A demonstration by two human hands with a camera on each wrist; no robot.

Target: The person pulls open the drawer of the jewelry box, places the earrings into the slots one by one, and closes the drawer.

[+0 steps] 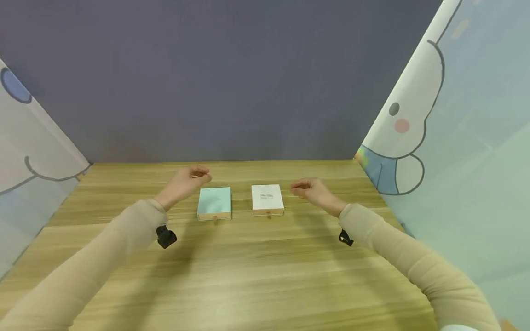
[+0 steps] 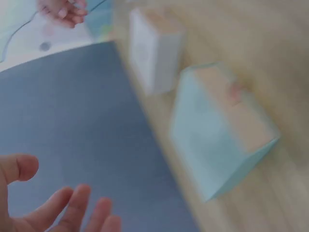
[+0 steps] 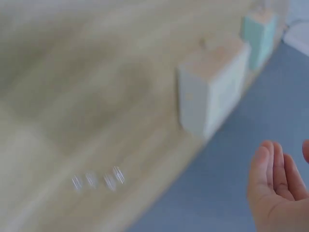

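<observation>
A mint-green drawer box [image 1: 214, 201] with a small pull tab lies on the wooden table. To its right, a small gap away, lies a white drawer box [image 1: 267, 197] with dark lettering on its lid. My left hand [image 1: 184, 184] hovers up and left of the green box, holding nothing. In the left wrist view its fingers [image 2: 79, 205] are spread and loosely bent. My right hand [image 1: 316, 193] hovers to the right of the white box, also holding nothing. Relaxed fingers of that hand [image 3: 277, 179] show in the right wrist view. Neither hand touches a box.
The wooden table [image 1: 256, 266] runs back to a dark grey panel [image 1: 223, 82]. Cartoon-printed panels [image 1: 468, 161] stand at both sides. Black wrist straps [image 1: 166, 236] hang below the sleeves. Several small shiny streaks show on the table in the right wrist view.
</observation>
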